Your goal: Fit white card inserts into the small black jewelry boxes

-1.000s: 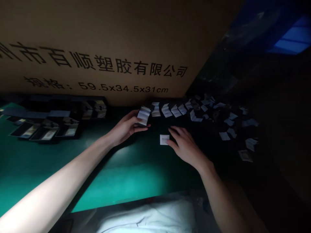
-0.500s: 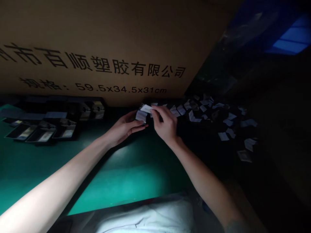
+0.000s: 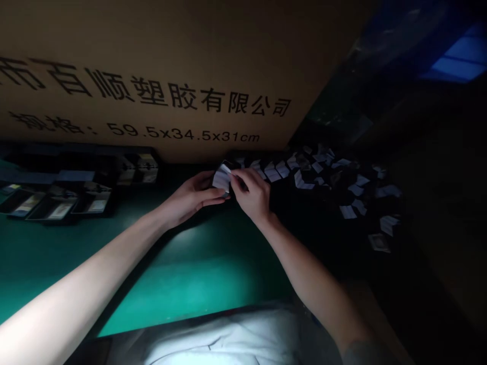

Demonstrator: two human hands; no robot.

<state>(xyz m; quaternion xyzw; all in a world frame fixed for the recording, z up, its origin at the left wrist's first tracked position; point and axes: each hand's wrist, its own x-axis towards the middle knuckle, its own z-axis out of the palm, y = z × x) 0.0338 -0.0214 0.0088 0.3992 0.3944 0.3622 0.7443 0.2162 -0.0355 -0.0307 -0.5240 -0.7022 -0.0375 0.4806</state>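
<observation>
My left hand (image 3: 188,198) is closed around a small folded white paper slip (image 3: 221,179), thumb in front and fingers behind. A dark edge shows at the top of the paper; whether it belongs to a separate object I cannot tell. From the other side my right hand (image 3: 252,193) pinches the paper's upper right edge between thumb and fingertips. Both hands are above the green table (image 3: 182,284), close to the carton's foot. Several more creased paper slips (image 3: 272,171) lie just beyond my right hand.
A large cardboard carton (image 3: 182,45) with black print stands along the back. Open black boxes (image 3: 61,208) with pale contents sit in rows at the left. Loose folded papers (image 3: 357,190) are scattered over the dark right side. Grey cloth (image 3: 224,337) lies below the table's front edge.
My right hand has moved slightly left and down along the paper. The white flap it held out now lies close against the rest of the slip. The view has shifted a little.
</observation>
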